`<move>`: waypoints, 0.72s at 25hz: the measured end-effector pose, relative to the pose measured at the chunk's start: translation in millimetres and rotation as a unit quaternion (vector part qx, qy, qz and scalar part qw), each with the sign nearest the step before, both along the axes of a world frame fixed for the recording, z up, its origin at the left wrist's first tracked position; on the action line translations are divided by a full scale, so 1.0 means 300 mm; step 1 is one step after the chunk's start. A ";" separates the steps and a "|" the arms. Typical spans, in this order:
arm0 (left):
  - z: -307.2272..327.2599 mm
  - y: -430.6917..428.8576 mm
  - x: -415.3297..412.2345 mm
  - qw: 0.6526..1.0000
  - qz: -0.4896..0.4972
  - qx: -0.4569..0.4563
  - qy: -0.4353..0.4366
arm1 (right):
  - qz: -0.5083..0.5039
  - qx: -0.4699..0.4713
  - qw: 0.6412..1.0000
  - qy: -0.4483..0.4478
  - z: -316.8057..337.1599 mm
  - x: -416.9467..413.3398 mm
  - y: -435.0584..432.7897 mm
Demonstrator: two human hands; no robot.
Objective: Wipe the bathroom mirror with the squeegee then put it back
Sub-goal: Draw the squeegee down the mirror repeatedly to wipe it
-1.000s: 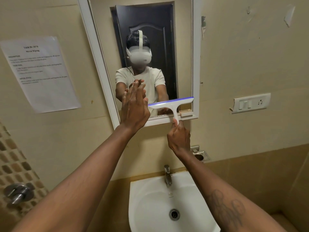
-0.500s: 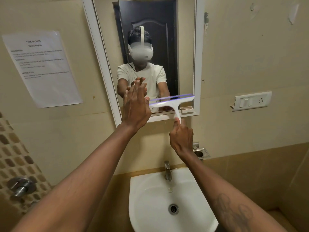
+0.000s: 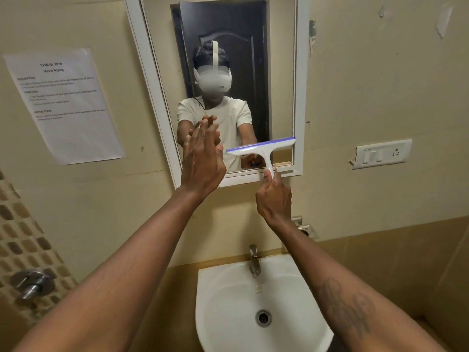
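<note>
The white-framed mirror hangs on the beige wall straight ahead. A white squeegee with a blue rubber blade lies against the lower right of the glass, its blade nearly level and reaching the right frame. My right hand grips its handle from below, at the mirror's bottom edge. My left hand is held flat with fingers together, palm against the lower left of the glass, and holds nothing.
A white sink with a metal tap sits directly below. A printed sheet is taped to the wall at left, a switch plate at right. A metal valve sticks out of the tiled wall at lower left.
The squeegee has stayed low on the right side of the glass, with its blade near the right frame. My left hand remains flat on the mirror. The view has tilted slightly.
</note>
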State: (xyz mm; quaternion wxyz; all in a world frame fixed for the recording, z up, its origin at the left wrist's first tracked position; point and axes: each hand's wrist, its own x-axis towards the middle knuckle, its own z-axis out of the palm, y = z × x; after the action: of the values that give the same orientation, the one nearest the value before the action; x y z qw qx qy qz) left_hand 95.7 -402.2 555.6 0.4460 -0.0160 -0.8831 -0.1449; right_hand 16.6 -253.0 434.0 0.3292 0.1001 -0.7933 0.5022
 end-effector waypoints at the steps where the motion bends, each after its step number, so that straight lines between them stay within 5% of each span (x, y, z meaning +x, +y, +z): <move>1: -0.006 0.001 -0.001 1.000 -0.001 -0.001 -0.003 | 0.008 -0.003 1.000 -0.014 -0.025 0.007 0.000; 12: -0.065 -0.002 0.017 1.000 0.000 0.016 -0.027 | 0.000 0.011 0.994 -0.107 -0.121 0.070 0.005; 18: -0.018 -0.049 0.055 1.000 0.008 0.006 0.004 | 0.003 -0.033 0.999 0.028 0.066 0.085 -0.039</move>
State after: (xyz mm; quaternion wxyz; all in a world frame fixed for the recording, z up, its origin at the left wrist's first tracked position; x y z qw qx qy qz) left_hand 112.3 -417.0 550.4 0.4505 -0.0064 -0.8807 -0.1464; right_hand 42.0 -264.9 453.8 0.3531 0.1058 -0.7667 0.5257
